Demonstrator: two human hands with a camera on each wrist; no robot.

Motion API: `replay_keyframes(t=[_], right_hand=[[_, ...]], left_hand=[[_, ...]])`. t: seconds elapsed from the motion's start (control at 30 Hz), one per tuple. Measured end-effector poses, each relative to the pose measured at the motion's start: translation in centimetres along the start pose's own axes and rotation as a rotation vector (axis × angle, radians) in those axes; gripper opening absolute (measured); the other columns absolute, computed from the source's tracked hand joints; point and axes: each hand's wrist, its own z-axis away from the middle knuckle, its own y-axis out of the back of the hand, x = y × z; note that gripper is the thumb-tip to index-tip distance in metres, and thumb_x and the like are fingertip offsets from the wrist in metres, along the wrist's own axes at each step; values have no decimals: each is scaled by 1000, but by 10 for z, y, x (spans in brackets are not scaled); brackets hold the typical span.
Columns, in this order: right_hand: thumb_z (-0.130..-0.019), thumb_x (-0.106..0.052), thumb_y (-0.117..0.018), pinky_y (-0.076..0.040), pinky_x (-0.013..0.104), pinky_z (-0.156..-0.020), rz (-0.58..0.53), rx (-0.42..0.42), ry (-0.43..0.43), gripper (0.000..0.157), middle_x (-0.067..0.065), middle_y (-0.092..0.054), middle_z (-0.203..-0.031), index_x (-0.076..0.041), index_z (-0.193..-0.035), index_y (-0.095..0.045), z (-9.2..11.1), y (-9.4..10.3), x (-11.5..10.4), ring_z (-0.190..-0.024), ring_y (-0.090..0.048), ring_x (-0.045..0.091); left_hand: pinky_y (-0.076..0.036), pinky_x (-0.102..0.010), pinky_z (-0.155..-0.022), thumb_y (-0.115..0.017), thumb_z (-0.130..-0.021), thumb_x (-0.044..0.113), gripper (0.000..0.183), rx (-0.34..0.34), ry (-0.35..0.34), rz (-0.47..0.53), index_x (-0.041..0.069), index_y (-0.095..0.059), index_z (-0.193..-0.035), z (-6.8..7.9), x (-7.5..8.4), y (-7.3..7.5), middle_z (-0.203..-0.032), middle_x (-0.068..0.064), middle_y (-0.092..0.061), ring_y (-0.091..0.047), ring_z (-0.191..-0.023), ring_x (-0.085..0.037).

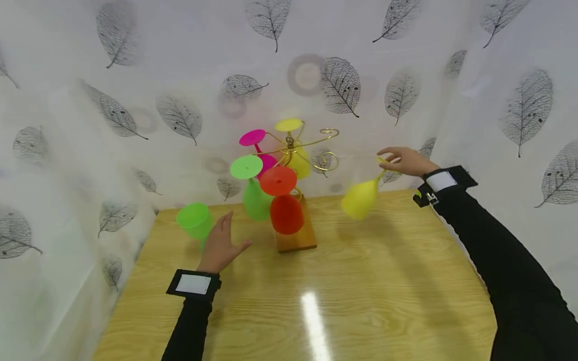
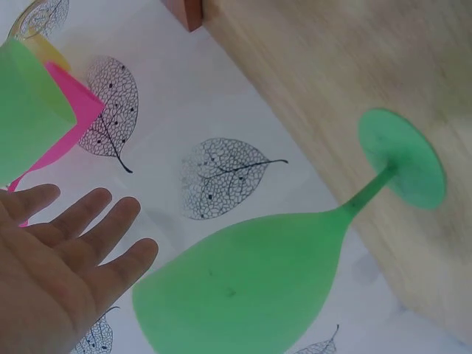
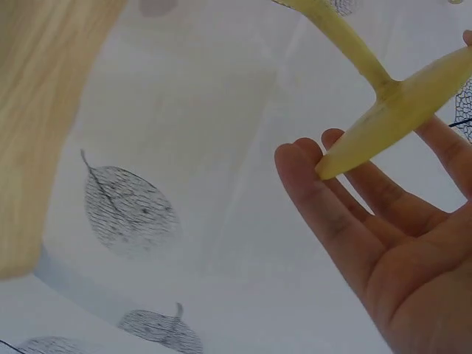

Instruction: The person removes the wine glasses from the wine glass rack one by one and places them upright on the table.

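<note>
My right hand [image 1: 406,161] pinches the disc foot of a yellow plastic goblet [image 1: 360,199], its bowl hanging tilted down to the left over the table's back edge. In the right wrist view, fingers and thumb meet the rim of that foot [image 3: 398,122]. Fingers spread, my left hand [image 1: 220,245] is beside a green goblet [image 1: 194,221] standing upright at the table's back left. Between the hands is a gold wire rack [image 1: 290,145] on a wooden base [image 1: 307,240]. Upside down on it hang a red goblet [image 1: 286,215], a green one, a pink one and a yellow one.
On the rack's right side, curled wire arms [image 1: 330,132] stick out with no goblet on them. The light wooden table [image 1: 361,291] ends at a white leaf-print curtain [image 1: 189,60], which surrounds the back and sides.
</note>
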Motion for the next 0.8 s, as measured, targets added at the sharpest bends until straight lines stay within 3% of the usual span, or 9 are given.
replay_keyframes(t=[0.1,0.17,0.27,0.4,0.5,0.63,0.8], right_hand=[[-98,-28,-49,-54,50,-85,-190,-48,-14,53,36,-43,-134,-4,-143,-35,19,-22,17,-116,-49,50],[-98,-29,-48,-54,47,-87,-374,-79,-21,55,32,-39,-139,-6,-146,-32,31,-38,27,-120,-47,46],[-99,-31,-45,-53,44,-91,-655,-104,-3,54,18,-44,-139,-10,-147,-30,45,-64,38,-121,-53,30],[-104,-21,-31,-52,40,-93,-1078,-191,140,40,1,-55,-128,-17,-143,-36,56,-103,39,-113,-60,12],[-104,-12,-15,-50,40,-96,-1356,-314,257,44,1,-58,-127,-21,-139,-40,60,-132,33,-116,-59,15],[-102,-14,-5,-46,42,-102,-1551,-435,305,53,4,-56,-131,-22,-138,-44,64,-162,21,-121,-56,18],[-102,-16,-6,-43,45,-103,-1705,-503,314,53,6,-53,-131,-20,-138,-46,59,-183,8,-121,-55,20]], left_hand=[[-38,-56,-104,-68,-77,55,101,-5,-6,14,1,-21,-148,3,0,0,-143,-28,-36,-40,-128,-45],[-38,-56,-103,-68,-77,57,101,-10,-10,12,2,-22,-148,6,-1,-1,-143,-28,-36,-40,-128,-45],[-40,-56,-102,-68,-76,57,101,-14,-28,4,1,-22,-147,8,1,-4,-143,-28,-36,-41,-128,-45],[-41,-55,-101,-70,-76,53,100,-20,-60,9,1,-23,-147,11,4,-4,-144,-27,-36,-42,-128,-44],[-42,-54,-101,-73,-75,51,100,-21,-85,29,1,-24,-147,13,11,-1,-144,-26,-36,-42,-128,-43],[-39,-55,-103,-71,-74,56,104,10,-145,44,2,-22,-148,14,20,4,-147,-24,-33,-39,-131,-42],[-32,-56,-109,-66,-72,66,111,151,-340,66,4,-17,-149,9,41,18,-153,-20,-22,-27,-138,-39]])
